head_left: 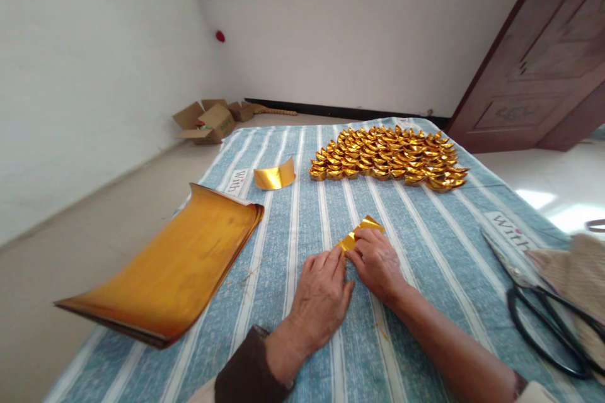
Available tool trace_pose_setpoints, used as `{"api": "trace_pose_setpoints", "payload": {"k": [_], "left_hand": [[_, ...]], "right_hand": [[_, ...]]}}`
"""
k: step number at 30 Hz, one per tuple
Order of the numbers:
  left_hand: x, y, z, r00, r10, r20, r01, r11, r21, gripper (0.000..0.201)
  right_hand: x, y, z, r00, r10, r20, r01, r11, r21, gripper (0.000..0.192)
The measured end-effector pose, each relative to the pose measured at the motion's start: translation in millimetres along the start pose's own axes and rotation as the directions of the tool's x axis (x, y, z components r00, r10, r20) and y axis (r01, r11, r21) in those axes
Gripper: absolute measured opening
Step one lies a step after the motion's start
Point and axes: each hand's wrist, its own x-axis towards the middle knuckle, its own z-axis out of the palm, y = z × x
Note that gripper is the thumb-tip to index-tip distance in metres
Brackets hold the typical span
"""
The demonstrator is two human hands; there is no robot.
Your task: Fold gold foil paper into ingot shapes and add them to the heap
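A small folded strip of shiny gold paper lies slantwise on the striped tablecloth, partly under my fingers. My right hand has its fingers curled over the strip, with the thumb close to its lower edge. My left hand lies palm down, its fingers stretched forward and the index fingertip touching the strip's near left end. Its thumb stands apart and holds nothing. Beyond both hands, a single curved piece of gold paper rests on the cloth. Many folded gold paper ingots sit in close rows at the far right.
A stack of large gold sheets with curled edges lies at left. Black-handled scissors lie open at right beside a beige cloth. Beyond the striped tablecloth, an open cardboard box stands on the floor near the wall.
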Motion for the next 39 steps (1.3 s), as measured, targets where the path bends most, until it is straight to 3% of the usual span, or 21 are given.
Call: {"api": "trace_pose_setpoints", "payload": {"k": [26,39], "left_hand": [[-5.8,-4.0,5.2,1.000,-0.010,0.009,0.010,1.000,0.005,0.038],[-4.7,-3.2,3.5,0.994,-0.050,0.101,0.048,0.999,0.025,0.043]], "right_hand": [[-1.2,2.1,3.7,1.000,0.007,0.011,-0.007,1.000,0.024,0.019],[-1.1,-0.3,2.9,0.997,0.049,0.051,-0.053,0.995,0.079,0.016]]}}
